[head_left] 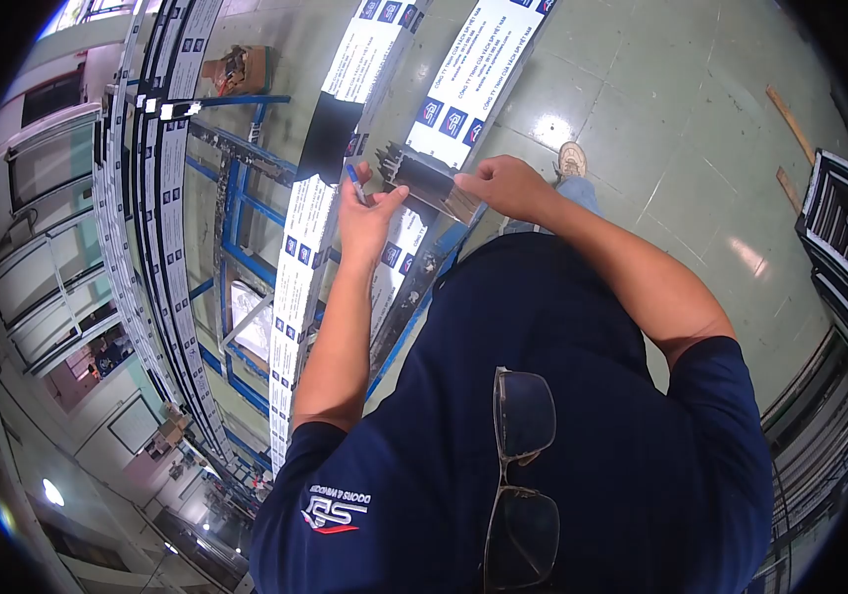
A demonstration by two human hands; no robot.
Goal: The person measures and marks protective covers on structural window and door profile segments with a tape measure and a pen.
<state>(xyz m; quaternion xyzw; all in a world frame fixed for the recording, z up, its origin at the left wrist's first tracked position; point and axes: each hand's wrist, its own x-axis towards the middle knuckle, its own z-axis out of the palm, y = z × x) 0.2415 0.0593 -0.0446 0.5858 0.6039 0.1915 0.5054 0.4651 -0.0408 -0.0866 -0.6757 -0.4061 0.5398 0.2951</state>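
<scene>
My left hand (369, 220) is closed around a pen with a blue end (353, 176), and its thumb rests by a short dark metal profile piece (426, 181). The ribbed, jagged cut end of that piece faces up and left. At the piece's other end, my right hand (511, 188) pinches its edge between thumb and fingers. Beneath the piece lies a long profile (458, 79) wrapped in printed white film. A second film-wrapped profile (297, 267) runs alongside on the left, with a bare black stretch near my left hand.
A blue metal rack (263, 210) supports the long profiles. More wrapped profiles (168, 109) stand along the left. A cardboard box (244, 71) sits on the floor beyond. Stacked dark frames (835, 223) and wooden strips (790, 121) are at the right.
</scene>
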